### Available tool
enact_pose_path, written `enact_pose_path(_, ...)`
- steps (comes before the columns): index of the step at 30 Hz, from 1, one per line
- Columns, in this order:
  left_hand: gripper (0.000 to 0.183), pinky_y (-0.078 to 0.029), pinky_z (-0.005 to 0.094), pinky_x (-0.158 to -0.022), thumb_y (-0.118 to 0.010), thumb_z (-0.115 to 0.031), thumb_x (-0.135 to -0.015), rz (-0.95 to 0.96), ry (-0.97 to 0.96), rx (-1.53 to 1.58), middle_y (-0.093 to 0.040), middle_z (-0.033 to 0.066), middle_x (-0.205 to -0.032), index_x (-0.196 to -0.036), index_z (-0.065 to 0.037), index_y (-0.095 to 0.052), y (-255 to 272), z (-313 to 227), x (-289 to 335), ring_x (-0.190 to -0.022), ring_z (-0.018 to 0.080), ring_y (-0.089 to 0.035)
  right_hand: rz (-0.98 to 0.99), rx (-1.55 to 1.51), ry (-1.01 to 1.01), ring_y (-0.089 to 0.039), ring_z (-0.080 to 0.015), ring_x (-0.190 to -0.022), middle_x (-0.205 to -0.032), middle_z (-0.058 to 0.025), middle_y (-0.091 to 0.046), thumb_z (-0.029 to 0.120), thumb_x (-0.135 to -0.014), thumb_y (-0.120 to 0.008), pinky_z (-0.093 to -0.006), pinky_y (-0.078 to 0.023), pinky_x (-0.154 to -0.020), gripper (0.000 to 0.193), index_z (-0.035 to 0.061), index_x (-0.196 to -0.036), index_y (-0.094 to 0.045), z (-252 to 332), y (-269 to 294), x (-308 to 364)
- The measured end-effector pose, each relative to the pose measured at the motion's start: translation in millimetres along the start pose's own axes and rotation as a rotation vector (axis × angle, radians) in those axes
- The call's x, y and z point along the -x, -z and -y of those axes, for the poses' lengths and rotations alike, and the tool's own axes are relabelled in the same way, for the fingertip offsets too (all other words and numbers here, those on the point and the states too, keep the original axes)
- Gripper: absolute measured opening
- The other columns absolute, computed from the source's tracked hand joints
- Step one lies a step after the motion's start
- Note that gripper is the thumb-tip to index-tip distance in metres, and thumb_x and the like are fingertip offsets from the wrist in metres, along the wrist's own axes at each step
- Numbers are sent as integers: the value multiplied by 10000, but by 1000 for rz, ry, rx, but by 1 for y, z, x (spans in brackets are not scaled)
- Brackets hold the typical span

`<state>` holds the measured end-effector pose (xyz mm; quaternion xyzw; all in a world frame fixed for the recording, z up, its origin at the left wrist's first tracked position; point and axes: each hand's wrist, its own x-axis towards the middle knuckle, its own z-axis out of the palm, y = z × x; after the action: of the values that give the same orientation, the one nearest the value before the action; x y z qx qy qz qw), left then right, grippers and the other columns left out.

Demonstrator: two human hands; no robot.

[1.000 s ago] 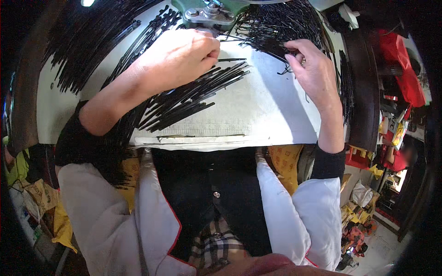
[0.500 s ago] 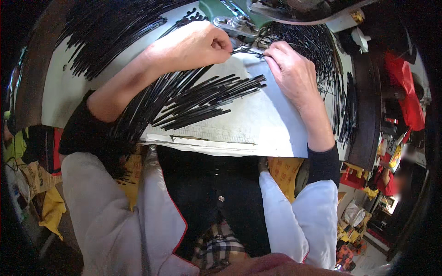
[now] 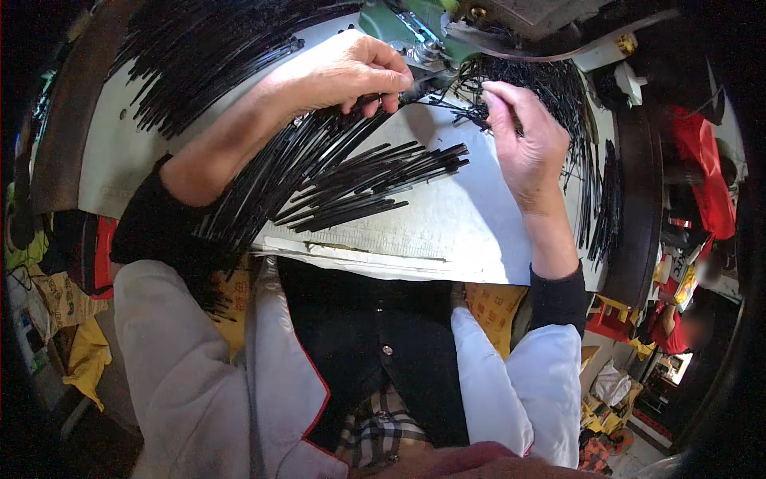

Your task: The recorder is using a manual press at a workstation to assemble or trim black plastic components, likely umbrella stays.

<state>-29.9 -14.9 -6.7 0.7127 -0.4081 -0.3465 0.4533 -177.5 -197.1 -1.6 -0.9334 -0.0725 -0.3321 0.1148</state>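
Note:
My left hand (image 3: 351, 76) is near the metal parts of a green machine (image 3: 392, 30), its thumb and forefinger pinched together. Whatever sits between those fingertips is too small to make out. To the right, my right hand (image 3: 528, 140) hovers over the edge of a tangle of thin black strips (image 3: 550, 84), thumb and forefinger closed; I cannot tell what they hold. Short black pieces lie on the white tabletop (image 3: 447, 231) between the hands. Below my left hand, a fanned bundle of narrow black strips (image 3: 375, 180) rests beside a longer bundle (image 3: 275, 176).
A large heap of black strips (image 3: 199, 64) covers the far left of the table. More strips (image 3: 608, 199) lie along the right edge. The machine's dark body (image 3: 558, 24) overhangs the far side. Red cloth (image 3: 706, 172) hangs at right, near a person in red (image 3: 669, 327).
My hands have moved apart; a thin black strip stretched between them before. The right hand has shifted right and slightly nearer. The view has shifted a little.

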Motion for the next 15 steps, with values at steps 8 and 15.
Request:
enact_pose_path(8, 233, -351, 148, -360, -568, -215, -832, -45, -21, 251, -603, 50, -670, -923, -1, -587, 8, 7, 0, -432, 42, -491, -67, -809, -650, -581, -61, -639, -801, -49, -619, 12, -810, -590, -186, -471, -560, 190, -1, -1000, -585, 5, -19, 3)
enact_pose_path(15, 265, -304, 169, -390, -591, -289, -825, -54, 18, 291, -578, 36, -647, -881, -31, -591, 8, 1, 1, -434, 39, -447, 124, -470, -411, -566, -66, -588, -736, -46, -627, 58, -804, -599, -200, -455, -538, 145, 15, -939, -629, 7, -21, 1)
